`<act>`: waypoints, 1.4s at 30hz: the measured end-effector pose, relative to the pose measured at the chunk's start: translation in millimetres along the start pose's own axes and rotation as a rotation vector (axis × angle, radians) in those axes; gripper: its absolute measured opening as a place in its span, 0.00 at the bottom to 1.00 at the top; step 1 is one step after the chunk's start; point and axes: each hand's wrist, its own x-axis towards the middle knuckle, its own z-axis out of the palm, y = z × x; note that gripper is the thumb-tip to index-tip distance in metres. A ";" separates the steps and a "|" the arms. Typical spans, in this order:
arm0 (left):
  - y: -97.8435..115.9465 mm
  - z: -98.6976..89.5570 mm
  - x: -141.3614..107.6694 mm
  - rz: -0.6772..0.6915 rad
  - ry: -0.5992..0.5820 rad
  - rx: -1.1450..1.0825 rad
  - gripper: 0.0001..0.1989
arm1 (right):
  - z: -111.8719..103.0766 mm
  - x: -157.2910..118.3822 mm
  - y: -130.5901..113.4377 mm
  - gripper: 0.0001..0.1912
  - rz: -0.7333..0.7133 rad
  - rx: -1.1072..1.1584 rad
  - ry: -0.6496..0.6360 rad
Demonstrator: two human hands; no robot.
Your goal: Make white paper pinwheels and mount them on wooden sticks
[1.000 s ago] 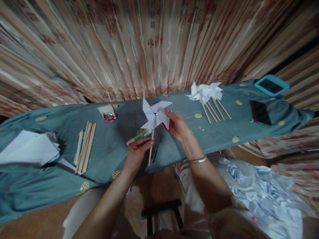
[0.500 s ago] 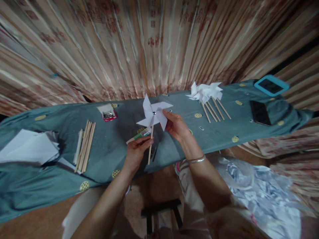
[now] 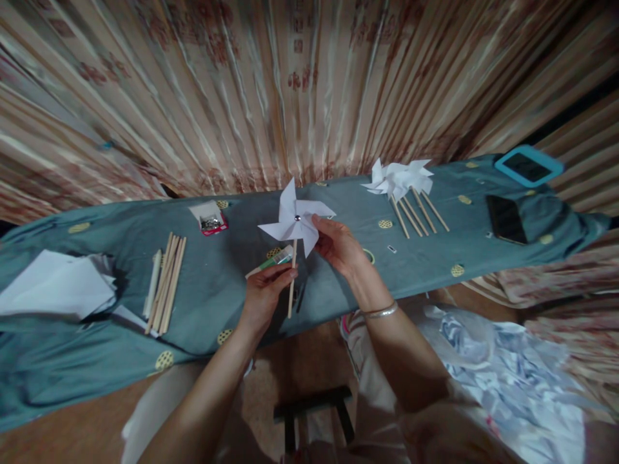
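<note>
A white paper pinwheel with a silver pin at its centre stands upright over the middle of the cloth-covered table. Its wooden stick is pinched between the thumb and fingers of my left hand. My right hand is at the pinwheel's right side, thumb and fingers closed at a paper blade; the fingertips are partly hidden behind the paper. Just behind my left hand, a green and white packet lies on the cloth, with a thin dark tool beside the stick.
Wooden sticks, white paper sheets and a red box of pins lie left. Several finished pinwheels, a black phone and a blue-framed device lie right. A plastic bag sits below the table's right side.
The pinwheel's blades have turned slightly and its head has shifted a little left. My right hand has moved slightly left with its fingers at the blade. My left hand keeps its grip.
</note>
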 end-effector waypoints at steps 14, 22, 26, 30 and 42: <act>0.8 -1.5 0.5 0.012 0.010 0.038 0.14 | 4.4 -3.5 1.0 0.10 0.035 0.011 -0.013; 1.4 -1.0 -0.2 0.013 0.011 0.030 0.13 | 5.8 -4.5 0.5 0.10 0.059 0.009 -0.011; 0.7 -1.0 0.9 0.006 0.018 -0.008 0.14 | 6.5 -5.1 -0.1 0.10 0.057 0.002 0.004; 1.6 -1.6 1.4 0.005 0.029 -0.011 0.15 | 1.4 -3.4 -5.6 0.11 0.020 -0.029 0.009; -4.2 1.0 -1.4 -0.038 -0.020 0.050 0.16 | -5.6 -4.8 -17.8 0.12 -0.069 -0.029 0.113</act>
